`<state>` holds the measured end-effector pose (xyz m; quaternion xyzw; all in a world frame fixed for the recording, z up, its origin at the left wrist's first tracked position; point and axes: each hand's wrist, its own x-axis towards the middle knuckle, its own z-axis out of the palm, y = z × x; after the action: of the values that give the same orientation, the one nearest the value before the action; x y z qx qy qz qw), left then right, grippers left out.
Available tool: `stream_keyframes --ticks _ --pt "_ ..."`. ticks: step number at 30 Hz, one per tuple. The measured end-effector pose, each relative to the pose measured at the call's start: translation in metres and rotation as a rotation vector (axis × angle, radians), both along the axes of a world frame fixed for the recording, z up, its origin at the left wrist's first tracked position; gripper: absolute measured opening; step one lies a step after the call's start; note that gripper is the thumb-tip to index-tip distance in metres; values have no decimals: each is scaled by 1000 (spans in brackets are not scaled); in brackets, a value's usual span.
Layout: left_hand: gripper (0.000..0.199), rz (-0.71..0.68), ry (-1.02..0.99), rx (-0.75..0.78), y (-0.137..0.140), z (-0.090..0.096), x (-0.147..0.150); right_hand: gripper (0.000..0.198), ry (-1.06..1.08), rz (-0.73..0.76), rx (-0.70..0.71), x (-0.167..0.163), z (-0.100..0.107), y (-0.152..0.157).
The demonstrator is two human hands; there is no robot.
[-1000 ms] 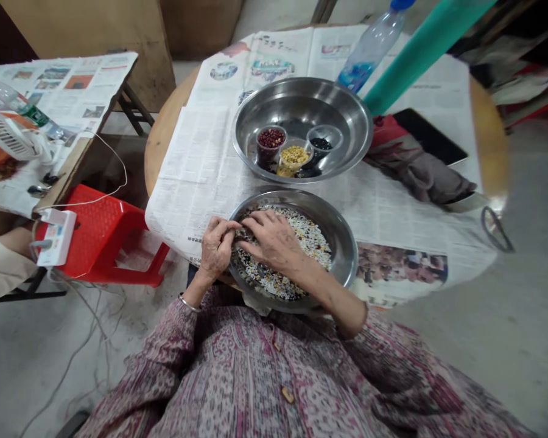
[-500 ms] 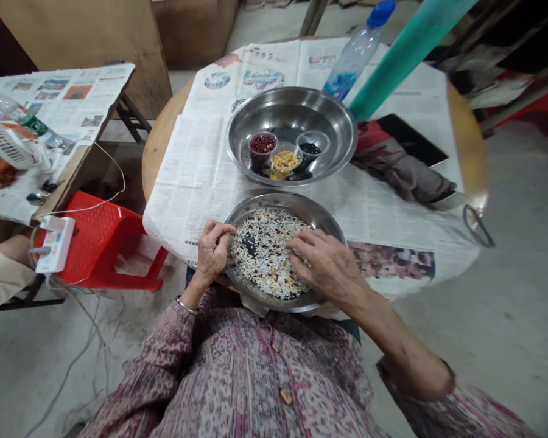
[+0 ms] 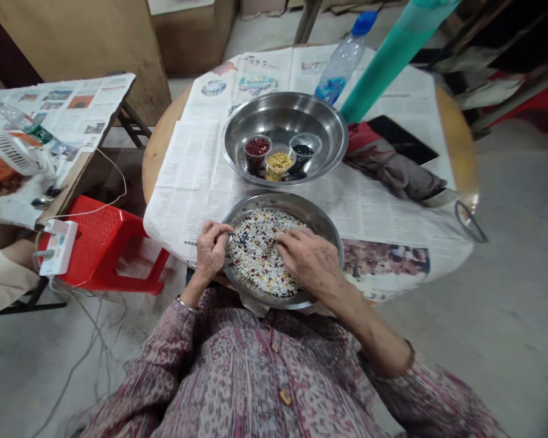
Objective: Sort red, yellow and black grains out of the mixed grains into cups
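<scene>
A shallow metal pan [image 3: 327,226] sits at the table's near edge, spread with white rice-like grains [image 3: 256,261] mixed with dark red, yellow and black beans. My left hand [image 3: 211,250] grips the pan's left rim between thumb and fingers. Over the right half of the grains, my right hand [image 3: 311,260] has its fingertips drawn together at the surface; what they pinch, if anything, is hidden. Beyond the pan, a larger metal basin [image 3: 331,143] holds clear plastic cups of red beans [image 3: 257,146], yellow split beans [image 3: 279,162] and black beans [image 3: 303,150].
Newspaper [image 3: 187,182] covers the round table. Behind the basin stand a plastic bottle [image 3: 342,64] and a green tube [image 3: 383,70]. A folded umbrella [image 3: 388,164] and a dark tablet [image 3: 404,140] lie to the right. On the left, a red stool [image 3: 100,237] bears a power strip [image 3: 60,248].
My right hand has moved left across the grains, its fingertips closer together. The dark bare patch at the pan's left looks smaller. My left hand stays at the rim; the view has shifted slightly.
</scene>
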<state>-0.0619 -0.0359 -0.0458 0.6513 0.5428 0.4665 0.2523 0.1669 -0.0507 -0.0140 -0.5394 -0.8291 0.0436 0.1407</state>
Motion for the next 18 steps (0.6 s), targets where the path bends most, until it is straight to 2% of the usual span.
stream_keyframes --ticks 2,5,9,12,16,18 --pt "23 1 -2 4 0 0 0 19 -3 -50 34 -3 1 6" --pt "22 1 4 5 0 0 0 21 -15 -42 37 -16 0 11" --pt "23 -3 -10 8 0 -3 1 23 38 109 -24 -36 -5 3" --pt "23 12 33 11 -1 -2 -1 22 89 180 -39 -37 -7 -7" --pt "13 68 319 159 -3 16 -3 29 78 50 40 -15 -8 -13" --pt "15 20 507 258 -5 31 0 36 26 -28 66 -1 -10 -15"
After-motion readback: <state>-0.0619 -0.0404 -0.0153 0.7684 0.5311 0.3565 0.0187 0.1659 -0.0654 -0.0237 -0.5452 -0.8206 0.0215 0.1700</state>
